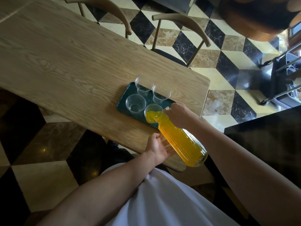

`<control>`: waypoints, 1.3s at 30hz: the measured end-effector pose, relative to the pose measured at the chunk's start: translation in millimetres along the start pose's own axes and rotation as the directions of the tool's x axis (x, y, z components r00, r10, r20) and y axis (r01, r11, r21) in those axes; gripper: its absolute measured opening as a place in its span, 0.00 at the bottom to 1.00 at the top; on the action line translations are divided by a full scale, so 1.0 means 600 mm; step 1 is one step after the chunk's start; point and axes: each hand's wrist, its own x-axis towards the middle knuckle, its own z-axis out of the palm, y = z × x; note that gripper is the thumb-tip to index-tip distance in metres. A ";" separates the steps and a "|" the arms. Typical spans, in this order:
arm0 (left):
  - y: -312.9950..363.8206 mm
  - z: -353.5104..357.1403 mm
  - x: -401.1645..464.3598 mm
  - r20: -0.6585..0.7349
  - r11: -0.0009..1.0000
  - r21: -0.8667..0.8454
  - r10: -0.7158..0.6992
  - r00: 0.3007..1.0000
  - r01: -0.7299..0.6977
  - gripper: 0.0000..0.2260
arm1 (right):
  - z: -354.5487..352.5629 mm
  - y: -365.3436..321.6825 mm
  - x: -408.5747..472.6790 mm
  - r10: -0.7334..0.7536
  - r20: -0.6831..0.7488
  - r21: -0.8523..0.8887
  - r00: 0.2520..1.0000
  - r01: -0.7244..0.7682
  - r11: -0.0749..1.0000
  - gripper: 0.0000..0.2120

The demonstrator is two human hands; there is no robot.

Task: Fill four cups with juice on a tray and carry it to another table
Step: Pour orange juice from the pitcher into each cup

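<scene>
While the bottle is tipped neck-down, orange juice runs from its mouth into the nearest cup, which is partly filled. Right hand is wrapped round the bottle's neck, fingers curled on the glass. Left hand supports the bottle's lower body from beneath and beside; thumb and palm visible, fingers extended against the ribbed glass and seen partly through it. Bottle is clear, ribbed, and mostly full of juice.

Tray: dark green, rectangular, lying on the wooden table near the table's right end. Four clear plastic cups stand upright on it in two rows. Cup beside the one being filled: no juice in it. Two far cups, left and right: no juice in them.

Two wooden chairs stand at the table's far side, one toward the left, one toward the right. Floor is a cube-pattern tile in black, cream and brown. White garment of the person fills the lower edge of the view.
</scene>
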 end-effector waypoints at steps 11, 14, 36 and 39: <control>0.003 0.002 0.001 0.008 1.000 -0.013 0.005 1.000 -0.005 0.22 | 0.001 0.003 0.013 -0.184 0.011 -0.252 0.983 0.181 0.951 0.21; 0.005 0.005 0.001 0.002 1.000 -0.018 0.003 1.000 -0.003 0.22 | -0.003 0.005 0.014 -0.191 -0.029 -0.262 0.981 0.177 0.949 0.21; 0.029 0.018 -0.005 -0.005 0.998 -0.018 0.064 0.998 -0.065 0.22 | -0.003 0.007 0.008 0.094 -0.118 0.371 0.989 -0.044 0.927 0.16; 0.042 0.022 -0.012 -0.020 0.993 0.044 0.107 0.994 -0.106 0.21 | 0.002 0.015 -0.005 0.117 -0.190 0.415 0.975 -0.028 0.910 0.18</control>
